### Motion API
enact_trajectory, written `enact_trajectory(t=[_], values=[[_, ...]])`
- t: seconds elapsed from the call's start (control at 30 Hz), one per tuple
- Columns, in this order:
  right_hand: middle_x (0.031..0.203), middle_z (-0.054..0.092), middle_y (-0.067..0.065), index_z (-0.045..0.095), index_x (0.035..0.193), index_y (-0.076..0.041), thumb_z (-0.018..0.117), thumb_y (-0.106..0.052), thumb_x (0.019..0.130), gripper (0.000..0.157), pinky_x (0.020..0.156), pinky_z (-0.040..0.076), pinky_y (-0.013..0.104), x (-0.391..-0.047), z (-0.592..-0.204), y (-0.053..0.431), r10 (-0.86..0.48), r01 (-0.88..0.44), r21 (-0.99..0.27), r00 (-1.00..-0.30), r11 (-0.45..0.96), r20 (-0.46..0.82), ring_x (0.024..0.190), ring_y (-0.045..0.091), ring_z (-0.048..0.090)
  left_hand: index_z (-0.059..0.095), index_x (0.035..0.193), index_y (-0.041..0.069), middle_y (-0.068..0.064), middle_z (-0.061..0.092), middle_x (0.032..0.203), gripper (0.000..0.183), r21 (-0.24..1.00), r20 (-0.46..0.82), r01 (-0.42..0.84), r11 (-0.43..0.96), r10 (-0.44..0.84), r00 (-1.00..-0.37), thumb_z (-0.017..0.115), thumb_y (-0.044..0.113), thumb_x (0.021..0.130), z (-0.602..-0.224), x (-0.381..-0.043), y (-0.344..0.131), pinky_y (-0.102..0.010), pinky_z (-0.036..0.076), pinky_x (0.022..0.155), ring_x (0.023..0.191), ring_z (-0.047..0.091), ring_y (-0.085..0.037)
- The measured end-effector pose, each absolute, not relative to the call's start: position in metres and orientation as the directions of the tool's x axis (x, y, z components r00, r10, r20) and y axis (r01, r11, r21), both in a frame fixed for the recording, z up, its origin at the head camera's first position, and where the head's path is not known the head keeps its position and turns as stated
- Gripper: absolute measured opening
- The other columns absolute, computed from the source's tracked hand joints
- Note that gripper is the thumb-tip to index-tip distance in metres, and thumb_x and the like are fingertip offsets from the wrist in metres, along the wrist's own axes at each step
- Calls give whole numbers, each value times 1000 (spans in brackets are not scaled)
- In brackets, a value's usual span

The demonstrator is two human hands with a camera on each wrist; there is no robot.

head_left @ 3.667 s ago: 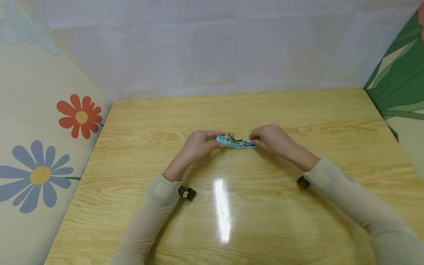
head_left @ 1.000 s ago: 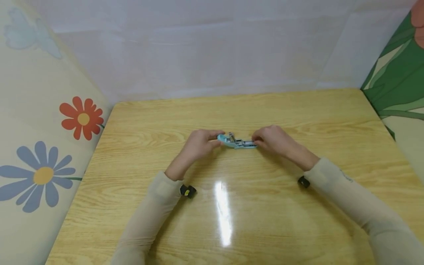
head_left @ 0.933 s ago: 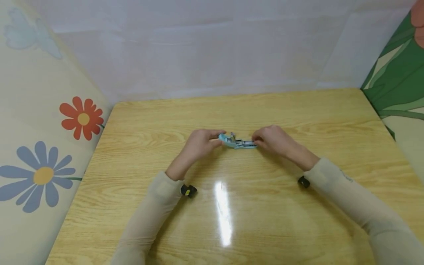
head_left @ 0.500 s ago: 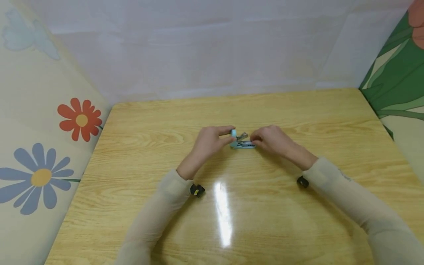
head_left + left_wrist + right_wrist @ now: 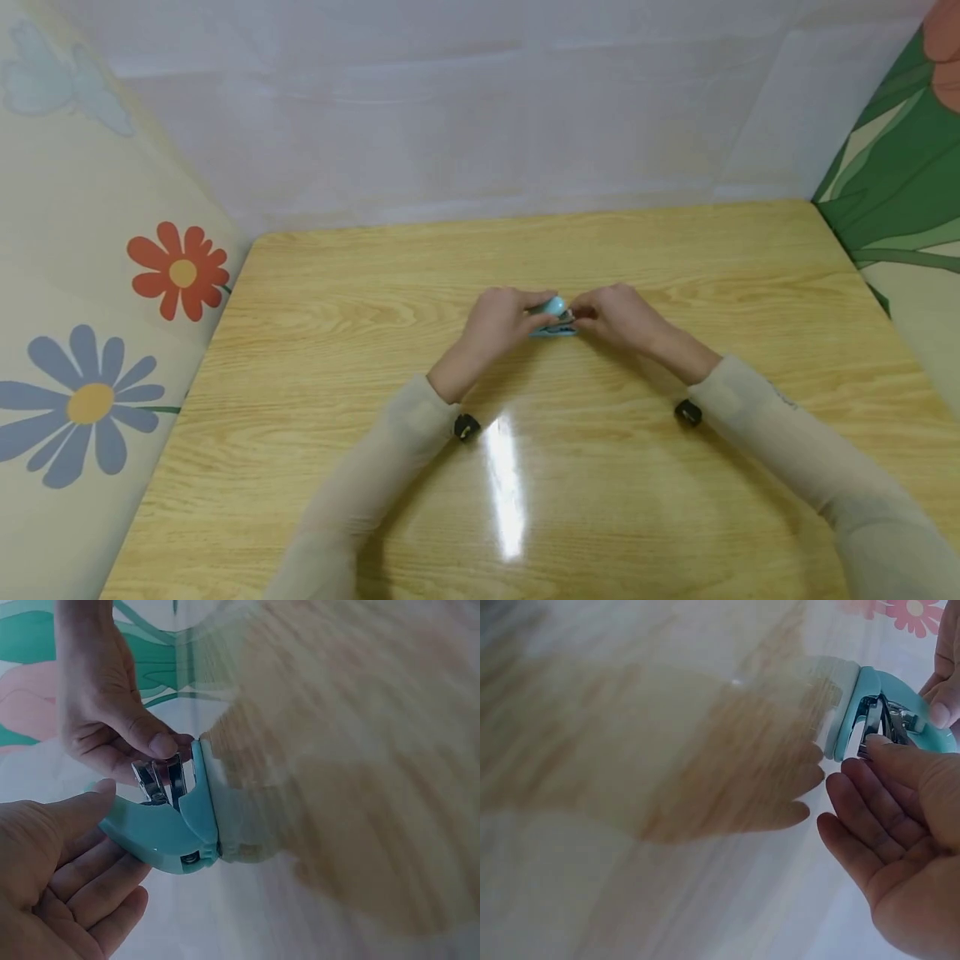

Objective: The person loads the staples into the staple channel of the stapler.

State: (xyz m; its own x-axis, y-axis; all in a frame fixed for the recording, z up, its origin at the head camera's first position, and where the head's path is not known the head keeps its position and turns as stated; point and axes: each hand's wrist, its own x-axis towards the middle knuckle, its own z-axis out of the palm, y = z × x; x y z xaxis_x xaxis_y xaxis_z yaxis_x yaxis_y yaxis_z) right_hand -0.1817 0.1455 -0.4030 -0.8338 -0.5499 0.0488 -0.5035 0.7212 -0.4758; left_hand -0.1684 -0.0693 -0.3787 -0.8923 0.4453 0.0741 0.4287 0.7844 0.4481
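Note:
A light blue stapler [image 5: 154, 836] rests on the table between both hands. Its top cover [image 5: 555, 306] is swung over above the base [image 5: 199, 806], leaving a gap in which the metal magazine parts [image 5: 177, 778] show. My left hand [image 5: 498, 321] pinches the free end of the cover between thumb and fingers. At the opposite end, my right hand [image 5: 618, 317] grips the stapler's metal inner part near the base; the right wrist view shows its thumb [image 5: 889, 754] there and the other fingers loosely bent. Exactly which part those fingertips pinch is partly hidden.
The wood-grain table [image 5: 337, 283] is glossy and carries a bright light reflection [image 5: 504, 487]. A white sheet [image 5: 450, 108] hangs behind it. Flower-painted panels [image 5: 75, 250] stand at the left and right sides. Small black wrist cameras [image 5: 466, 427] sit under both sleeves.
The stapler was spread almost flat; my left hand has moved right and swung its cover up and over toward the base. My right hand has stayed nearly in place.

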Motion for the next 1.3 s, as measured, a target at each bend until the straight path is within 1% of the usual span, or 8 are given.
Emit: enact_trajectory(t=[0.13, 0.2, 0.4, 0.47, 0.57, 0.7, 0.93, 1.3], values=[[102, 79, 12, 77, 111, -4, 75, -14, 92, 22, 86, 59, 44, -182, -404, 145, -542, -494, -463, -840, 736, 34, 94, 27, 75, 70, 130, 23, -10, 79, 93, 40, 373, 52, 444, 815, 460, -887, 73, 36, 93, -378, -168, -65, -21, 34, 53, 53, 38, -10], [100, 79, 11, 78, 108, -5, 76, -15, 91, 19, 86, 59, 45, -182, -404, 145, -539, -494, -460, -841, 738, 39, 94, 27, 75, 69, 132, 25, -9, 79, 91, 39, 336, 33, 453, 826, 470, -882, 71, 36, 94, -378, -167, -62, -21, 36, 53, 54, 39, -10], [95, 79, 10, 78, 102, -5, 77, -15, 90, 15, 84, 59, 45, -181, -407, 145, -549, -512, -458, -834, 727, 62, 92, 28, 75, 69, 132, 30, -9, 77, 115, 36, 273, -16, 450, 850, 472, -881, 67, 36, 97, -380, -166, -54, -29, 53, 62, 67, 58, -16], [93, 79, 10, 78, 100, -4, 77, -15, 90, 14, 83, 59, 44, -181, -408, 145, -548, -514, -453, -834, 729, 65, 90, 27, 75, 71, 129, 30, -8, 77, 116, 32, 261, -21, 448, 855, 469, -883, 65, 38, 99, -380, -166, -51, -34, 57, 66, 75, 65, -19], [92, 79, 10, 78, 98, -4, 77, -15, 90, 14, 82, 58, 44, -182, -409, 146, -542, -512, -443, -838, 736, 68, 89, 27, 75, 77, 113, 26, -6, 78, 106, 24, 245, -27, 460, 853, 481, -877, 62, 40, 100, -380, -167, -45, -40, 59, 69, 85, 71, -24], [92, 79, 10, 78, 98, -4, 78, -16, 90, 15, 82, 58, 46, -182, -409, 147, -546, -523, -434, -834, 733, 81, 89, 28, 75, 77, 101, 23, -4, 78, 96, 22, 224, -43, 462, 858, 482, -875, 63, 40, 99, -380, -168, -39, -40, 59, 69, 89, 72, -24], [89, 79, 9, 78, 97, -5, 78, -16, 89, 13, 80, 58, 44, -184, -409, 146, -549, -533, -429, -830, 729, 98, 85, 26, 74, 78, 115, 28, -2, 77, 90, 24, 187, -49, 473, 861, 489, -871, 66, 38, 98, -377, -169, -37, -34, 59, 69, 79, 68, -17], [88, 79, 10, 78, 96, -4, 76, -14, 90, 12, 80, 58, 45, -182, -407, 146, -551, -529, -441, -830, 725, 90, 84, 26, 74, 77, 118, 27, -2, 79, 102, 24, 205, -71, 491, 847, 513, -856, 70, 34, 96, -376, -172, -37, -35, 59, 71, 84, 70, -17]])
